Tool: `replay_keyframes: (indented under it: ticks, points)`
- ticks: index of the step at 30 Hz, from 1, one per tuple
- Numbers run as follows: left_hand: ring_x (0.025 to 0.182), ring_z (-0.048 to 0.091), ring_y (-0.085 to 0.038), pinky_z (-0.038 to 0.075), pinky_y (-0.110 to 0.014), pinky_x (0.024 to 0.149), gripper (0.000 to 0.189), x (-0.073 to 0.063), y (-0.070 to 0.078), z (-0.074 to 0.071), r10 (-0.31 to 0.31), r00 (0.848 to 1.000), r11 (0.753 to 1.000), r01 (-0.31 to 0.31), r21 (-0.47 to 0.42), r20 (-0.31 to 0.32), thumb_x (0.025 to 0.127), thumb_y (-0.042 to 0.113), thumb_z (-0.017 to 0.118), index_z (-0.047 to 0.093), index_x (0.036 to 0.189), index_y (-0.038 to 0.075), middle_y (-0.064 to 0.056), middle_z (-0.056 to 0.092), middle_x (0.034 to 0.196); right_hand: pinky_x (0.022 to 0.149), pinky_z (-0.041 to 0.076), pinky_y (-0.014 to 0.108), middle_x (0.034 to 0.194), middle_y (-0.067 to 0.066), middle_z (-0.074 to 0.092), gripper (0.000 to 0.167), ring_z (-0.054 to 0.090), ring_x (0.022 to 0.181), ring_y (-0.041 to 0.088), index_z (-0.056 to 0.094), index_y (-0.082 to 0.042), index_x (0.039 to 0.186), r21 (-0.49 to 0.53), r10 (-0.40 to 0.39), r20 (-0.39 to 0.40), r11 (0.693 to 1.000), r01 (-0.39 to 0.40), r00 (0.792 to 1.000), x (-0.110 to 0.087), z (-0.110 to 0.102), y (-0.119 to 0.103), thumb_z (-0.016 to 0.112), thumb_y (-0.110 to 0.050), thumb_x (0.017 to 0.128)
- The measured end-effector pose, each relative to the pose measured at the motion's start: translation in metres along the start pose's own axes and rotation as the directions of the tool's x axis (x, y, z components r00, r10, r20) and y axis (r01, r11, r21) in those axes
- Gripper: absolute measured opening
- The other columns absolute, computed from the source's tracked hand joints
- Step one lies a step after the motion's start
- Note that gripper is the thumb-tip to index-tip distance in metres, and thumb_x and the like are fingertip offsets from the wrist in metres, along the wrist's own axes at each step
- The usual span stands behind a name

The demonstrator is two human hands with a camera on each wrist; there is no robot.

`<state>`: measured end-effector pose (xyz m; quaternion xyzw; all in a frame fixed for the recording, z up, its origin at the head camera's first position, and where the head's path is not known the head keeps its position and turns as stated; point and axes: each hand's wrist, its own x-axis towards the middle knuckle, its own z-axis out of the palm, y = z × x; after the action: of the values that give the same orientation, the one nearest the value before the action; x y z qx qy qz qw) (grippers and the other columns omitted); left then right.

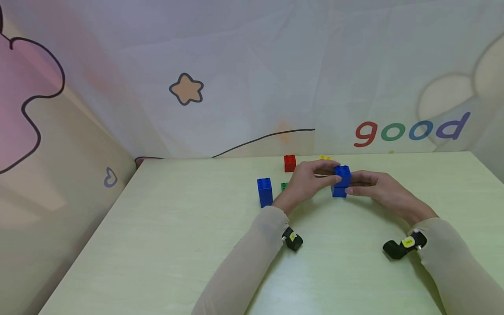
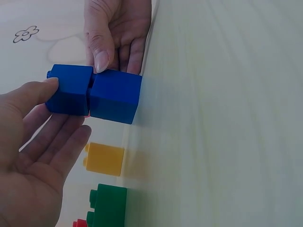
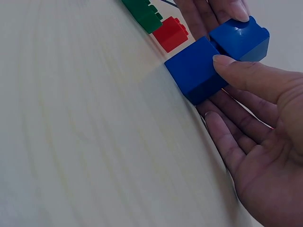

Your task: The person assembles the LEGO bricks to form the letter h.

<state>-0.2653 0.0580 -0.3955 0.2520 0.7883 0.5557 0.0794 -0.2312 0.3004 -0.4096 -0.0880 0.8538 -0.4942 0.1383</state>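
Note:
Two blue toy bricks stand one over the other on the table, between both hands. My left hand (image 1: 309, 179) pinches the upper blue brick (image 2: 71, 90) between thumb and fingers. The lower blue brick (image 2: 116, 97) is held by my right hand (image 1: 383, 192), its thumb against the side near the seam. A narrow gap shows between the two bricks in the left wrist view, and the upper one looks slightly tilted. Studs on top of the upper brick are visible in the head view. Whether the bricks are pressed fully together I cannot tell.
Left of the hands stands a tall blue block (image 1: 265, 192). A red brick (image 1: 289, 163) sits farther back, and a green brick (image 1: 284, 187) is partly hidden by the left hand. Behind the hands is a yellow brick (image 1: 325, 157). A printed cloth backdrop (image 1: 252, 87) rises along the table's far edge.

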Motion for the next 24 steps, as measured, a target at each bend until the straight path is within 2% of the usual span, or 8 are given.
replay_keyframes:
  ticks: [9, 24]
  points:
    - [0.102, 0.07, -0.002, 0.054, -0.016, 0.089, 0.038, 0.002, -0.0005, -0.0006, 0.041, 0.999, 0.998, -0.042, 0.054, 0.015, 0.1, 0.019, 0.078, 0.073, 0.136, 0.011, -0.001, 0.078, 0.118, 0.118, 0.029, 0.072, 0.149, 0.023, 0.058, 0.072, 0.05, 0.14, 0.044, 0.05, -0.003, 0.154, 0.0, 0.015, 0.001, 1.0, -0.015, 1.0, 0.0008, -0.0003, 0.0001, 0.073, -0.046, 0.101]
    - [0.101, 0.069, -0.002, 0.054, -0.014, 0.09, 0.039, 0.0017, 0.0005, -0.0017, 0.049, 0.998, 0.996, -0.051, 0.072, 0.031, 0.1, 0.018, 0.078, 0.072, 0.137, 0.01, -0.002, 0.077, 0.119, 0.118, 0.028, 0.072, 0.15, 0.023, 0.057, 0.071, 0.049, 0.141, 0.044, 0.051, -0.003, 0.153, -0.005, 0.012, -0.001, 1.0, -0.012, 1.0, -0.0001, -0.0003, -0.0008, 0.073, -0.046, 0.101]
